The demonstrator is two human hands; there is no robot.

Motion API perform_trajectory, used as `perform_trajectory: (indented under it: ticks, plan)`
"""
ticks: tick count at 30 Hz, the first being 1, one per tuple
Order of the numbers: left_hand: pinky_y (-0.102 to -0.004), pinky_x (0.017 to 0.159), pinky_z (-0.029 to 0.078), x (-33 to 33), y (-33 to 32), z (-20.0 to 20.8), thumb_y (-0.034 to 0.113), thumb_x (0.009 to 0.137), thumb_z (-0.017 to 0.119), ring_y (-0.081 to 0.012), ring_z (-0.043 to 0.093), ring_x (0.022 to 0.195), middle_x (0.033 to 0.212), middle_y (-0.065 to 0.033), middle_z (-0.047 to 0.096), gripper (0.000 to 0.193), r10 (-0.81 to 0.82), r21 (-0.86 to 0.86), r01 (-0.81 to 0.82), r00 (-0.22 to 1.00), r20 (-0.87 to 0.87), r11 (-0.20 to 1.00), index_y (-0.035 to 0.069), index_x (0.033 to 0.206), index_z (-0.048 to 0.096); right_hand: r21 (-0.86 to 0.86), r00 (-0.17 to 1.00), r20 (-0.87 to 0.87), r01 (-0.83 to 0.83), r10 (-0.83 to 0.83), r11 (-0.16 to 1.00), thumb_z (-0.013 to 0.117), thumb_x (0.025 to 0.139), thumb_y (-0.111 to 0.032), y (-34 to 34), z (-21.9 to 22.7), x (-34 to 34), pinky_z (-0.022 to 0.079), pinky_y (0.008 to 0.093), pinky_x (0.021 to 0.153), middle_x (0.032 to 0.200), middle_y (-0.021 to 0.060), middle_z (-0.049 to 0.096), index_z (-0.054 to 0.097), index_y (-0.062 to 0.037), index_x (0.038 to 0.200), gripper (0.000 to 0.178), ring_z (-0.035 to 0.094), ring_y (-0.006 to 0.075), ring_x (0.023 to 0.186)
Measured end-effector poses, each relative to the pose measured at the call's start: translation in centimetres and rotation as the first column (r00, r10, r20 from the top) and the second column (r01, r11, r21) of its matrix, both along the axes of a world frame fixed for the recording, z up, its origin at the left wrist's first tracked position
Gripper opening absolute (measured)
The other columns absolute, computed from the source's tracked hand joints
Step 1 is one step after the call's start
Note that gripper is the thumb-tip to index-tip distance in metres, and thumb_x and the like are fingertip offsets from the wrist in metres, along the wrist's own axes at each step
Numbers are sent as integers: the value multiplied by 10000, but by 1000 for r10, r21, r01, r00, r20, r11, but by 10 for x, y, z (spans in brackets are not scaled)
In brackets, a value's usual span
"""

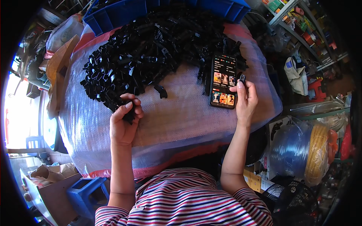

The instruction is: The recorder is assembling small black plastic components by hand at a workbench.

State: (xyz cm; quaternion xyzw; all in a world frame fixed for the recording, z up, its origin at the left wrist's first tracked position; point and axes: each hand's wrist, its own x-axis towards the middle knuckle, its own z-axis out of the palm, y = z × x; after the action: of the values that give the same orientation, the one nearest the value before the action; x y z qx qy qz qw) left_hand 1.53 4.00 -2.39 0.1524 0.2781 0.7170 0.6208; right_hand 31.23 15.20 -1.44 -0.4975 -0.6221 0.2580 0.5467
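My left hand (127, 119) is curled round a small black plastic piece at the near left edge of a heap of similar black plastic pieces (128, 62). To the right, my right hand (246, 101) pinches another small black piece (242, 78) at its fingertips. One digit of that hand reaches over the right edge of a smartphone (224, 87); whether it touches the glass I cannot tell. The phone lies face up with its screen lit, showing rows of small pictures. A single loose black piece (161, 91) rests on the woven sack (177, 113) between my hands.
Behind the heap stands a blue plastic crate (117, 17). A blue stool (87, 194) is at the lower left, near a drawer-like box (51, 192). At right are wrapped spools of clear and yellow tubing (316, 152), a black fan (292, 199) and loaded shelves (301, 30).
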Motion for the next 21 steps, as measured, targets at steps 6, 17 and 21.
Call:
perform_trajectory:
  ticks: [6, 17, 21]
  plan:
    - [-282, 642, 450, 0, 0, 0, 54, 786, 536, -170, 535, 704, 873, -107, 563, 237, -8, 3, 8, 999, -33, 1000, 9, 1017, 511, -10, 1000, -4, 1, -1, 1000, 513, 903, -191, 0, -1, 0, 413, 208, 657, 701, 55, 618, 533, 0, 914, 192, 540, 69, 676]
    - [-280, 643, 432, 1, -1, 1, 68, 793, 533, -156, 516, 712, 880, -91, 557, 250, -12, 4, 13, 998, -62, 1000, 17, 1036, 501, -4, 1000, -13, -11, 11, 1000, 509, 904, -184, 0, -1, 0, 413, 208, 657, 703, 57, 619, 530, 1, 916, 186, 539, 68, 675]
    - [-290, 640, 458, 1, 0, 1, 43, 781, 529, -181, 544, 695, 870, -124, 563, 221, -3, 4, 3, 1000, -4, 1000, 5, 998, 517, -5, 1000, -4, -10, 10, 1000, 510, 903, -180, 0, -1, 0, 412, 207, 655, 702, 55, 618, 530, 2, 914, 184, 541, 69, 676]
